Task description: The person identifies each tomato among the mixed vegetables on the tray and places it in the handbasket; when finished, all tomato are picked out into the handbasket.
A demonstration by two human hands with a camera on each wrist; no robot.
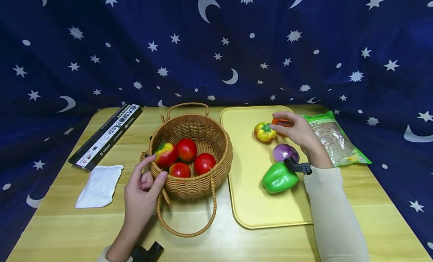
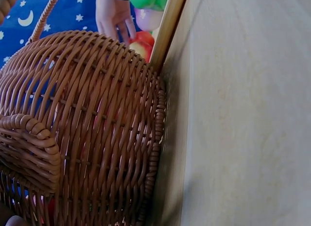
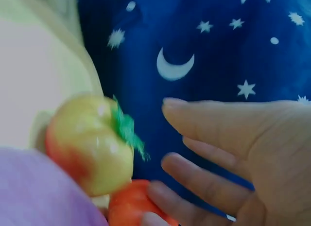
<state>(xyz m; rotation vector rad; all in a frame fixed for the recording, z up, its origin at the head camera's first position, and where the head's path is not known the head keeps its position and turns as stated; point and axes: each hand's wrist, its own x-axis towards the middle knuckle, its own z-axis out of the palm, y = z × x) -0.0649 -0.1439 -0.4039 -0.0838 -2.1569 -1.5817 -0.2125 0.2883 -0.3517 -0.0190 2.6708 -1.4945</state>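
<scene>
My left hand [image 1: 143, 192] holds the near left rim of a round wicker basket [image 1: 221, 171], thumb and index finger at its edge. In the basket lie several red toy fruits [image 1: 187, 149], one of them red and yellow [image 1: 165, 155] beside the index finger. My right hand [image 1: 297, 132] hovers over the yellow tray [image 1: 250, 213], fingers spread and holding nothing. Just by its thumb is a yellow-red toy tomato [image 1: 265, 132] with green leaves. An orange-red thing [image 3: 130, 205] is partly hidden behind the fingers. Nearer me are a purple onion-like toy [image 1: 285, 153] and a green bell pepper [image 1: 279, 177].
A black pasta box [image 1: 106, 136] and a folded white cloth [image 1: 99, 187] lie left of the basket. A green-edged clear bag [image 1: 335, 140] lies right of the tray, partly behind the right wrist. A dark starry curtain [image 1: 189, 59] hangs behind the table.
</scene>
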